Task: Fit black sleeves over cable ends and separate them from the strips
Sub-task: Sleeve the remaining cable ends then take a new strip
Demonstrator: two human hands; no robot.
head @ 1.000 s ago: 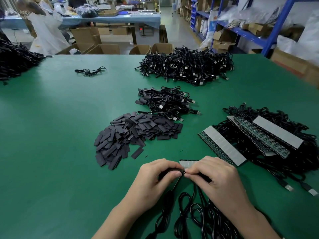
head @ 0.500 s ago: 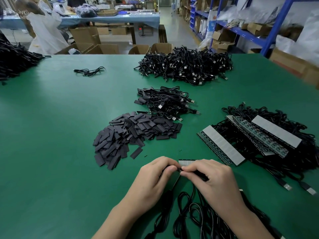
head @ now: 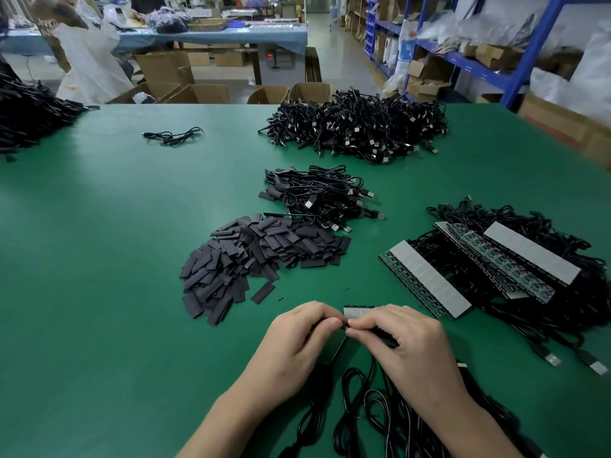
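My left hand (head: 297, 338) and my right hand (head: 406, 342) meet fingertip to fingertip near the table's front edge. Both pinch a small black sleeve on a cable end at the left end of a short grey strip (head: 355, 311), which my right hand mostly covers. Black cables (head: 360, 404) trail from the strip toward me between my forearms. A heap of loose flat black sleeves (head: 251, 259) lies just beyond my left hand. Further strips with cables attached (head: 429, 279) lie to the right.
A small pile of sleeved cables (head: 317, 196) sits behind the sleeve heap, a large cable pile (head: 357, 127) farther back. One loose cable (head: 173, 135) lies far left, another pile (head: 26, 117) at the left edge. Shelving and cartons stand beyond the green table (head: 99, 259).
My hands have stayed at the strip's left end, with the fingertips pressed closer together around the cable end. The piles have not moved.
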